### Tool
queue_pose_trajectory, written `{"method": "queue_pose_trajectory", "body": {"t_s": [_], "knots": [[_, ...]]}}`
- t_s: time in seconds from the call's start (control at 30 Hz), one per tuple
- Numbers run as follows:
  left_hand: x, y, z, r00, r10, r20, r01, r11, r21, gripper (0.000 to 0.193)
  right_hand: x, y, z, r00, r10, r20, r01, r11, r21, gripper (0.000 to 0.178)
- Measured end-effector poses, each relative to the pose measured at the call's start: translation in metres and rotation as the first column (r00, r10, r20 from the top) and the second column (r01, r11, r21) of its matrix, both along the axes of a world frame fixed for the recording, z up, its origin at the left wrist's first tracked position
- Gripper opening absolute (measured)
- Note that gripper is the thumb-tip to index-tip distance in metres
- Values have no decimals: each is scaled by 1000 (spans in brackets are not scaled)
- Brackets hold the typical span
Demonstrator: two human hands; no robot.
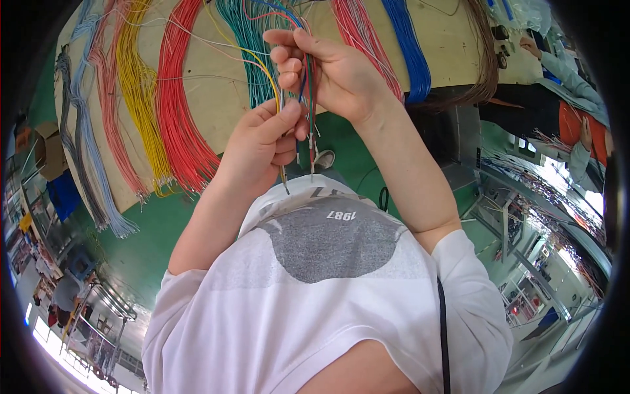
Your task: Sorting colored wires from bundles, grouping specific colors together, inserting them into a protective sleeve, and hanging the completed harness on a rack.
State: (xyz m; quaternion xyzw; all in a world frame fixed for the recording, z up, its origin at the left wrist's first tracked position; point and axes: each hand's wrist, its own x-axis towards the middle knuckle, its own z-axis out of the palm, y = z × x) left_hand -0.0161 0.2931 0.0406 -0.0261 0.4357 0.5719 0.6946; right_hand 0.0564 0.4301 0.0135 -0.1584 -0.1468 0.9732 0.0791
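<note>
In the middle, my left hand [259, 134] is closed, thumb against fingers, on a few thin wires, among them a yellow wire [270, 75]. Their tips [285, 184] hang below that hand. Higher up and to the right, my right hand [341, 75] curls its fingers and thumb around more wires, with blue, green and dark red showing. Ends with metal terminals [312, 154] dangle beneath it. The two hands are close together, over the table's near edge, and the wires run away from them across the table. Exactly which strands each hand grips is partly hidden by fingers.
Across the beige table [216, 85] lie bundles of red wires [180, 85], yellow wires [134, 79], teal wires [246, 46], blue wires [408, 52] and brown wires [484, 52]. Another person's sleeve [571, 92] shows at the right. A metal rack [518, 243] stands lower right.
</note>
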Motion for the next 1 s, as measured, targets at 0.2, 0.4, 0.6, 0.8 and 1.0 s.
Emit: {"method": "queue_pose_trajectory", "body": {"t_s": [0.2,0.4,0.6,0.8,1.0], "knots": [[-1,2,-3,997,-64,-49,59,994,-96,13,-2,-11,14,983,-125,132,106,984,143,27],[3,3,-2,996,-23,-85,16,996,-82,11,4,-15,9,880,-287,378,-118,639,760,26],[19,-2,-27,975,-30,-220,30,1000,-5,9,3,-39,-5,896,-192,400,-300,400,866,20],[14,6,-21,1,7,-1000,560,829,7,18,41,-8,-15,721,-614,321,-255,196,947,21],[91,83,28,-79,286,-955,997,37,-71,42,174,-60,-5,836,-465,290,-314,28,949,19]]}}
